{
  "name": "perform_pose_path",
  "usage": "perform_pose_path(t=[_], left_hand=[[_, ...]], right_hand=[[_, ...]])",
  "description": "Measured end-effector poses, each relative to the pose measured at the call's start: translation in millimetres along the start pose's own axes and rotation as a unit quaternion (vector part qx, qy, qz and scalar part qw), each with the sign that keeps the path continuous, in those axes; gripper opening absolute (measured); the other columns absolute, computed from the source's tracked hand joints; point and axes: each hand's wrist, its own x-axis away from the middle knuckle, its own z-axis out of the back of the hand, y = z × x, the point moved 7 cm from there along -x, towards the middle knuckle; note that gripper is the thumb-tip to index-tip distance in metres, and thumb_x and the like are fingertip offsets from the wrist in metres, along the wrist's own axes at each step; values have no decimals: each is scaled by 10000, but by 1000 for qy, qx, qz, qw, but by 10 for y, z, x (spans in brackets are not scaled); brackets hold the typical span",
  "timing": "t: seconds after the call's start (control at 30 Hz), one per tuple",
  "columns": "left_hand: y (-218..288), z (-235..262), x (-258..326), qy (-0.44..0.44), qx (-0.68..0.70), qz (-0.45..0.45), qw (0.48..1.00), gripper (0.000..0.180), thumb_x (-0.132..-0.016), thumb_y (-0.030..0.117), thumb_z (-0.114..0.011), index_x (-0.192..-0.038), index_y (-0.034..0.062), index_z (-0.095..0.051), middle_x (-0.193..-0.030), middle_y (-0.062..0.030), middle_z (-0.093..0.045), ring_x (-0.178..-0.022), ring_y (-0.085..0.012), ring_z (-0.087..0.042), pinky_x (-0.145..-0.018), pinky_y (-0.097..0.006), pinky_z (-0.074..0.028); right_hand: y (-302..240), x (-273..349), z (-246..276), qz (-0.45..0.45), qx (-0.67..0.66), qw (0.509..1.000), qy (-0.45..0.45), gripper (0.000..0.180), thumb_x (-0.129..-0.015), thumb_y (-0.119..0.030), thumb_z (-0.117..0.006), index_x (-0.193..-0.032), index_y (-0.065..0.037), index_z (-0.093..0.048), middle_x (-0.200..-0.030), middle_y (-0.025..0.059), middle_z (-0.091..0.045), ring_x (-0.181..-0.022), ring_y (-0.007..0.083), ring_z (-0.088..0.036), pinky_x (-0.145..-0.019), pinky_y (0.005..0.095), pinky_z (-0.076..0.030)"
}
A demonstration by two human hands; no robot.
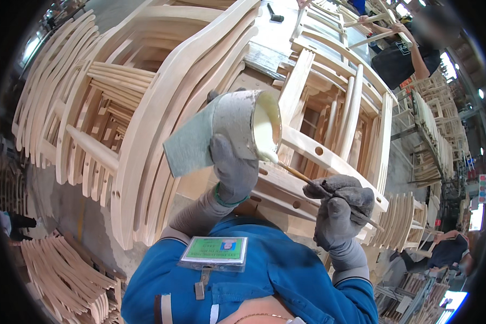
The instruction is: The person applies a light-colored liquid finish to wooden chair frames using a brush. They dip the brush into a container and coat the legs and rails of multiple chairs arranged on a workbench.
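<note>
My gloved left hand [233, 170] is wrapped round a grey, splattered cup [200, 132], tipped over so its mouth faces right. Pale cream liquid [263, 129], which looks like glue, coats the inside and reaches the lower rim. My gloved right hand [340, 208] pinches a thin wooden stick [298, 173]; its coated tip is at the cup's lower rim. Just beyond my hands lie pale wooden chair frames [329, 154], with round holes along the nearest rail. To the left of the cup, curved chair parts [162, 124] stand in a close stack.
More curved wooden parts [65, 275] are piled at the lower left. A dark tool [275, 14] rests on the pale tabletop [267, 43] at the back. A person in black [402, 62] holds a wooden frame at the far right; another person [449, 249] is lower right.
</note>
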Motion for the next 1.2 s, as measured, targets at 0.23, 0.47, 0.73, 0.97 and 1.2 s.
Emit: perform_pose_path(t=[0.23, 0.47, 0.73, 0.97, 1.2], left_hand=[[-405, -90, -177, -93, 104, 61, 988, 691, -899, 295, -517, -1368, -1, -104, -1346, -239, -339, -1209, -320, -410, -1024, -428, -336], [-847, -83, -361, 8, 422, 263, 868, 587, -917, 252, -461, -1380, 61, -157, -1353, -197, -344, -1244, -297, -377, -1031, -402, -358], [-1077, -96, -487, -18, 414, 357, 837, 498, -953, 301, -343, -1373, 68, -211, -1332, -173, -356, -1215, -261, -411, -1012, -380, -394], [-1253, -109, -407, 40, 423, 456, 782, 567, -953, 449, -248, -1340, 37, -285, -1281, -140, -431, -1183, -248, -452, -976, -387, -429], [-1380, -136, -270, 78, 409, 481, 771, 570, -932, 475, -332, -1326, 63, -339, -1248, -130, -479, -1138, -259, -504, -904, -406, -499]], right_hand=[[510, -787, 321, -234, -4, 968, 87, 166, -865, -57, -523, -959, 79, -535, -905, 193, -619, -787, 244, -648, -691, 347, -574], [1526, -2620, 1390, -146, 50, 984, 84, 247, -866, -165, -601, -947, 61, -545, -827, 142, -625, -721, 194, -638, -643, 273, -564], [2427, -3190, 1799, -189, 217, 946, 152, 284, -803, -156, -669, -857, 89, -535, -727, 194, -608, -586, 250, -640, -537, 333, -583], [2639, -3222, 1846, -196, 200, 947, 160, 296, -800, -140, -661, -853, 124, -539, -703, 194, -609, -560, 243, -635, -493, 310, -584], [2700, -3219, 1839, -200, 212, 941, 174, 310, -800, -133, -657, -872, 132, -514, -709, 204, -611, -562, 245, -637, -485, 312, -583]])
